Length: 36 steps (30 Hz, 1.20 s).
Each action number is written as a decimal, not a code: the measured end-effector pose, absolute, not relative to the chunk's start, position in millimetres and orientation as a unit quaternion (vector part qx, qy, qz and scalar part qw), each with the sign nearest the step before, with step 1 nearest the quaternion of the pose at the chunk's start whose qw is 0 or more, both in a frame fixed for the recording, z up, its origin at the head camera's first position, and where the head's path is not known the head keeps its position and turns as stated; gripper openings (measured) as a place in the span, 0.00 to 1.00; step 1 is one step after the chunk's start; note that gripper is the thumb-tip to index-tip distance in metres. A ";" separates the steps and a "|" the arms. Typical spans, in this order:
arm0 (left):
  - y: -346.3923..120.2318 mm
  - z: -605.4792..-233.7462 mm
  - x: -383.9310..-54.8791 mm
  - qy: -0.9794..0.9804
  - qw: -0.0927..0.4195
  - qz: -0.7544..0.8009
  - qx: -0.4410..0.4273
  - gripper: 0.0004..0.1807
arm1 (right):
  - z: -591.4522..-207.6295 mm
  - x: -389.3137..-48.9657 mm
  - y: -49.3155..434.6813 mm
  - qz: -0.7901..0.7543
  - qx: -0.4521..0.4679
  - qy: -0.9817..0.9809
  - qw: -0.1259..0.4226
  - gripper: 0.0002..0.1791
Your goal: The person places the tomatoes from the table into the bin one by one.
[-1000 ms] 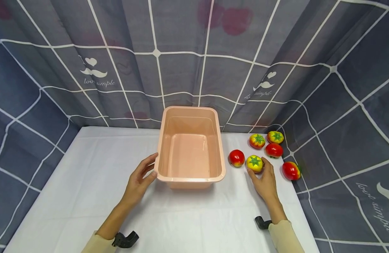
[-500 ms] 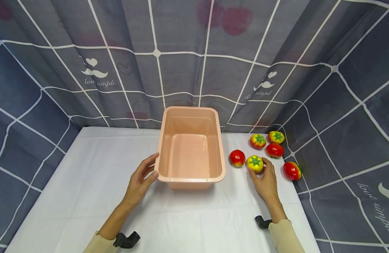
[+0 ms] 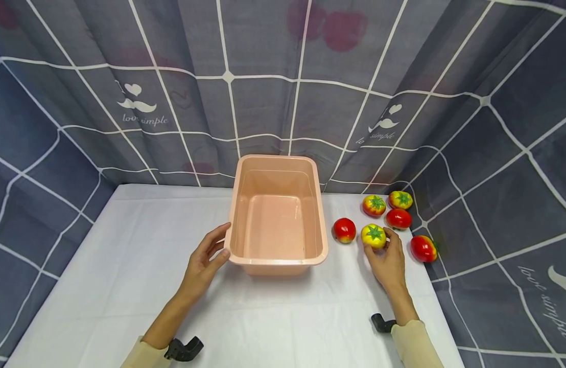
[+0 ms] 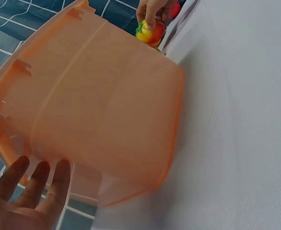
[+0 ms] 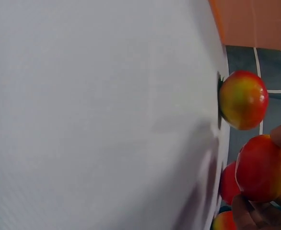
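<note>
Two hands are working in the head view: your left hand (image 3: 199, 270) is resting near-straight fingers against the bin (image 3: 278, 262); your right hand (image 3: 388, 265) is pinching the yellow-topped tomato (image 3: 373, 235), now sitting slightly farther from the red tomato (image 3: 344, 230). Left wrist: those fingers are lying uncurled. Right wrist: your pinch is apparently lifting it off the cloth (image 5: 107, 96).

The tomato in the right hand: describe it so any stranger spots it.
Find the peach bin on the white table. To its right, just past a red tomato, the right hand holds the yellow-topped tomato. Its green star faces up, and it alone is held.
</note>
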<state>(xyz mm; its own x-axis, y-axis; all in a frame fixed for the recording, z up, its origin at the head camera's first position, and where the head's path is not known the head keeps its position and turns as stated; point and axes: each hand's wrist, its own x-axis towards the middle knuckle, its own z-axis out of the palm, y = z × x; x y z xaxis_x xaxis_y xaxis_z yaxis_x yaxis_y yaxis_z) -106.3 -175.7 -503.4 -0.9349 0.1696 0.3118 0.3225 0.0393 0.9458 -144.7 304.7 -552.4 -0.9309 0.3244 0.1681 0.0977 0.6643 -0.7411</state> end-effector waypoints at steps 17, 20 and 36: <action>-175.7 -499.7 -102.8 -0.718 0.053 -0.675 -0.161 0.34 | -515.6 -140.4 292.4 0.402 -0.085 -0.890 0.197 0.41; -176.0 -500.2 -103.0 -0.718 0.057 -0.674 -0.166 0.34 | -510.5 -141.0 290.2 0.406 -0.070 -0.887 0.210 0.42; -176.4 -501.4 -105.1 -0.721 0.053 -0.670 -0.171 0.34 | -486.6 -143.8 273.1 0.406 -0.044 -0.882 0.233 0.42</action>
<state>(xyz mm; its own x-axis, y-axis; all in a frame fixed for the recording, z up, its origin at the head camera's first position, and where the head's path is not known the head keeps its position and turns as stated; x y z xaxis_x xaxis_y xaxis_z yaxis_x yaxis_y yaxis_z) -105.1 -176.4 -501.4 -0.9361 0.1747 0.3051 0.3170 0.0443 0.9474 -143.8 273.1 -486.6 -0.8873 0.2672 0.3758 -0.1119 0.6658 -0.7377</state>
